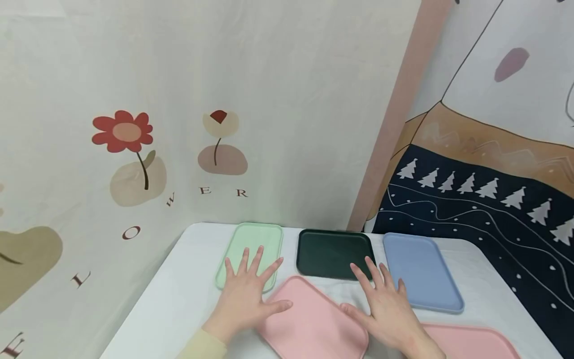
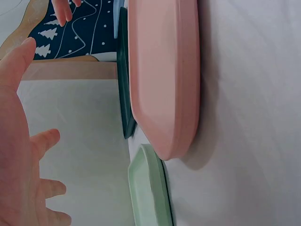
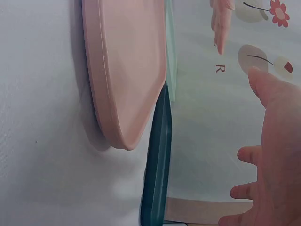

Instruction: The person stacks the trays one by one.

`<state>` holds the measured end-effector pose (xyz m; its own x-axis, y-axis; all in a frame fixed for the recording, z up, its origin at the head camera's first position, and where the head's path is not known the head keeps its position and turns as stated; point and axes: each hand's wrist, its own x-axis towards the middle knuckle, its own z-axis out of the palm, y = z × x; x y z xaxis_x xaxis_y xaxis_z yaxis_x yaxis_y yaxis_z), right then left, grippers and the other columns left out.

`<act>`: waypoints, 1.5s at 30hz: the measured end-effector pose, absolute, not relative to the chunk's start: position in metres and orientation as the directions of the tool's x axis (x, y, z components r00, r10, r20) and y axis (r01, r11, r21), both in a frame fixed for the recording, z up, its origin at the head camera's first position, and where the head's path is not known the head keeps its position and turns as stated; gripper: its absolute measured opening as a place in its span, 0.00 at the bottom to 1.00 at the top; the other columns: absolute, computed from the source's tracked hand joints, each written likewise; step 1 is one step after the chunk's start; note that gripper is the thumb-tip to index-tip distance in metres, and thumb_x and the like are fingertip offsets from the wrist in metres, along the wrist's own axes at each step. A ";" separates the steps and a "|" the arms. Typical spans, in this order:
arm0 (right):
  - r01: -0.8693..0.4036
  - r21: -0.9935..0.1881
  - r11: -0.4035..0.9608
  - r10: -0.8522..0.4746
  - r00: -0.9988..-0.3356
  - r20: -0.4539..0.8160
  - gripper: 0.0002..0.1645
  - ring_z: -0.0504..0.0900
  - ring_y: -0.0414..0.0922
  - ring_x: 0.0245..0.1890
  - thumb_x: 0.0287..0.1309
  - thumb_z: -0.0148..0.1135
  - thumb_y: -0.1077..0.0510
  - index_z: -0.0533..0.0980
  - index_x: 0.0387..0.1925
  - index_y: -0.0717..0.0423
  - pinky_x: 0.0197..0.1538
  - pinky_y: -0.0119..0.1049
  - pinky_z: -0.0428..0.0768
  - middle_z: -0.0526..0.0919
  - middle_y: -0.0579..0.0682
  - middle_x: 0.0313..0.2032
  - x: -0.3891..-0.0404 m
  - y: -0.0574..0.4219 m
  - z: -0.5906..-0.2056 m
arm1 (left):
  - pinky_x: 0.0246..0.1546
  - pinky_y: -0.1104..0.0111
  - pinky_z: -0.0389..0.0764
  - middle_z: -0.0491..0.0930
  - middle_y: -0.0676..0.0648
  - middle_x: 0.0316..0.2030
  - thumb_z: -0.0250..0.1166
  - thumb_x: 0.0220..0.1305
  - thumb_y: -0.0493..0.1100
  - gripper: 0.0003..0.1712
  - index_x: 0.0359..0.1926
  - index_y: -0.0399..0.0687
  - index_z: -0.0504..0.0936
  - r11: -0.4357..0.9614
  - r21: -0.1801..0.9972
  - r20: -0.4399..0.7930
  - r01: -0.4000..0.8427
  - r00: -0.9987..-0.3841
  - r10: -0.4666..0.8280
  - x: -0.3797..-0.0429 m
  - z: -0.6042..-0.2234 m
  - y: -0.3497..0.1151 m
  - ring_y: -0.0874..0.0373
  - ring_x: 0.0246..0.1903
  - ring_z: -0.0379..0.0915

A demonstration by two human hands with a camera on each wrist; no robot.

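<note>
Both hands hover over the trays with fingers spread, holding nothing. My left hand (image 1: 245,294) overlaps the light green tray (image 1: 264,237) and the left edge of the middle pink tray (image 1: 314,319) in the head view. On the other side, my right hand (image 1: 387,309) is between that pink tray and the blue tray (image 1: 423,269), its fingertips overlapping the corner of the dark green tray (image 1: 332,252). In the left wrist view, a gap shows between the left hand (image 2: 16,141) and the pink tray (image 2: 157,61). The right wrist view shows the right hand (image 3: 277,150) likewise apart from the trays.
A second pink tray (image 1: 471,341) lies at the front right, partly behind the right forearm. The white table (image 1: 157,304) meets a pale curtain (image 1: 291,124) with flower prints at its back and left. Dark cloth with white trees (image 1: 466,184) hangs to the right.
</note>
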<state>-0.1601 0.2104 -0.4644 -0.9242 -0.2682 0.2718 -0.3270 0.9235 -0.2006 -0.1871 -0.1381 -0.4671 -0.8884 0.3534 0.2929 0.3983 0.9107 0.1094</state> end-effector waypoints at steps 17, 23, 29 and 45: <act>-0.261 -0.477 0.839 -0.202 -0.964 0.172 0.51 0.66 0.70 0.72 0.70 0.53 0.23 0.61 0.82 0.45 0.59 0.75 0.74 0.58 0.65 0.78 -0.160 0.199 -0.465 | 0.60 0.37 0.74 0.77 0.38 0.64 0.58 0.60 0.85 0.52 0.75 0.63 0.75 0.913 0.311 0.273 0.264 -0.945 0.180 -0.165 -0.465 -0.145 0.38 0.59 0.76; -0.228 -0.571 0.789 -0.183 -0.974 0.136 0.52 0.69 0.64 0.71 0.70 0.54 0.23 0.62 0.81 0.49 0.64 0.69 0.73 0.63 0.63 0.75 -0.163 0.197 -0.465 | 0.36 0.50 0.84 0.80 0.46 0.48 0.61 0.62 0.82 0.46 0.66 0.55 0.82 0.876 0.436 0.245 0.206 -0.964 0.105 -0.162 -0.470 -0.143 0.51 0.40 0.80; -0.223 -0.626 0.747 -0.196 -0.974 0.112 0.47 0.73 0.60 0.67 0.71 0.62 0.31 0.65 0.79 0.54 0.65 0.65 0.74 0.67 0.60 0.70 -0.164 0.193 -0.468 | 0.36 0.50 0.83 0.84 0.47 0.44 0.61 0.64 0.79 0.42 0.60 0.52 0.83 0.856 0.490 0.202 0.165 -0.977 0.072 -0.158 -0.481 -0.142 0.52 0.38 0.83; -0.244 -0.626 0.740 -0.248 -0.965 0.082 0.40 0.81 0.51 0.52 0.65 0.74 0.53 0.70 0.73 0.61 0.57 0.56 0.81 0.76 0.59 0.58 -0.167 0.175 -0.487 | 0.27 0.58 0.75 0.73 0.54 0.26 0.71 0.68 0.55 0.24 0.55 0.43 0.83 0.825 0.551 0.108 0.126 -0.991 0.079 -0.155 -0.495 -0.143 0.58 0.25 0.69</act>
